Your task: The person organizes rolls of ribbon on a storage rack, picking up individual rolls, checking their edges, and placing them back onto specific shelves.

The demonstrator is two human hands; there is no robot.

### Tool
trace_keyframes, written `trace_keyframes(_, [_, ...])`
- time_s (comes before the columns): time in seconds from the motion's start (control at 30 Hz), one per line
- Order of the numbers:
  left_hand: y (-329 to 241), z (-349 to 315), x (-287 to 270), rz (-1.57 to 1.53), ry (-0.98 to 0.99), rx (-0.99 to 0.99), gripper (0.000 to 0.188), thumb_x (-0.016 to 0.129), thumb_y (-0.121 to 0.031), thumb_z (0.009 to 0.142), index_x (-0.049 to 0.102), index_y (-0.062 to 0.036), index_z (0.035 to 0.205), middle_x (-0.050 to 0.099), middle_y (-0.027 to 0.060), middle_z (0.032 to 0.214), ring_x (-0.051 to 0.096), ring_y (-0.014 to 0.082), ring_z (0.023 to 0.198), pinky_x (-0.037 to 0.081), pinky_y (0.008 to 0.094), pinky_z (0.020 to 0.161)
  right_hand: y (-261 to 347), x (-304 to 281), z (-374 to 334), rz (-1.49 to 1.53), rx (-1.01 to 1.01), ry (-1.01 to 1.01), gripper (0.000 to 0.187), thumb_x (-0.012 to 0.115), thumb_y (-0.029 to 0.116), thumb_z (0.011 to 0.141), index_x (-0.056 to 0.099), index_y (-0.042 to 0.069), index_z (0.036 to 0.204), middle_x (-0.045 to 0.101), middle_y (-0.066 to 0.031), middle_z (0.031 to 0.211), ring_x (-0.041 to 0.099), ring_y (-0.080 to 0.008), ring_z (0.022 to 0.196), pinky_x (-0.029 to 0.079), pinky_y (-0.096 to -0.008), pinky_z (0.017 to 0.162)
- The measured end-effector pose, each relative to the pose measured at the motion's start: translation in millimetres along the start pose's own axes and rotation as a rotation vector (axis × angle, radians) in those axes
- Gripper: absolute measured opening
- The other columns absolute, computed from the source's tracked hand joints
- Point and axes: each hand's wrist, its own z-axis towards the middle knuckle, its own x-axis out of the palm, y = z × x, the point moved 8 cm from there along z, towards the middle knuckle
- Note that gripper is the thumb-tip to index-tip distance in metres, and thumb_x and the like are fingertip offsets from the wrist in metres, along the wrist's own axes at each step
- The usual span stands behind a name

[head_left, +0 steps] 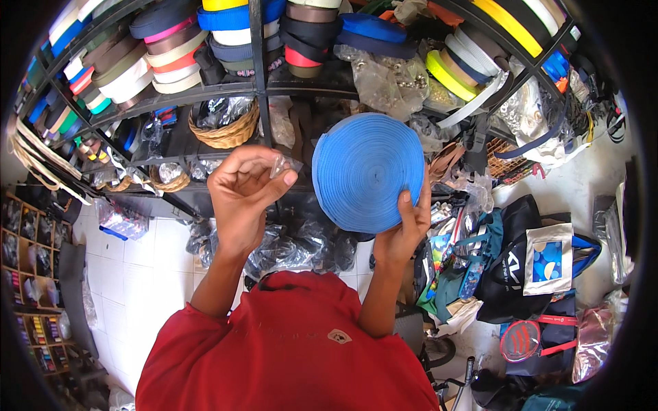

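A large flat roll of light blue webbing (360, 168) is held up in front of the shelves, its coiled side facing me. My right hand (406, 231) grips its lower right edge, with the thumb on the coiled face and the fingers behind. To the left of the roll, my left hand (236, 195) is raised and closed in a pinch. Between its thumb and fingertips is a small crumpled piece of clear plastic (279, 166), perhaps tape. The left hand does not touch the roll.
A black metal rack (256, 51) carries stacked webbing rolls (125, 75) in many colours. Below them sit a wicker basket (223, 130) and clear plastic bags (391, 82). Several bags (514, 253) crowd the floor at right. A compartment shelf (34, 274) stands at left.
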Motion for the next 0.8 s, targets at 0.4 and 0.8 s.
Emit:
trace_keyframes(0.4, [-7,0,10,-0.043,0.030,-0.009,0.027,0.068,0.016,0.083,0.062,0.0011,0.105,0.066,0.0053,0.100,0.061,0.0096,0.094,0.048,0.0242,0.083,-14,1,-10,0.085,0.097,0.092,0.063,0.062,0.010,0.094,0.034,-0.004,0.149,0.053,-0.0202,0.137,0.059,-0.0271,0.120,0.052,-0.0424,0.100])
trace_keyframes(0.8, [-4,-4,9,-0.047,0.074,0.014,0.030,0.068,0.013,0.085,0.061,0.0025,0.111,0.064,0.0062,0.103,0.060,0.0108,0.097,0.048,0.0262,0.086,-23,-4,-15,0.131,0.158,0.090,0.063,0.061,0.009,0.094,0.033,-0.005,0.149,0.053,-0.0200,0.138,0.058,-0.0283,0.122,0.050,-0.0431,0.103])
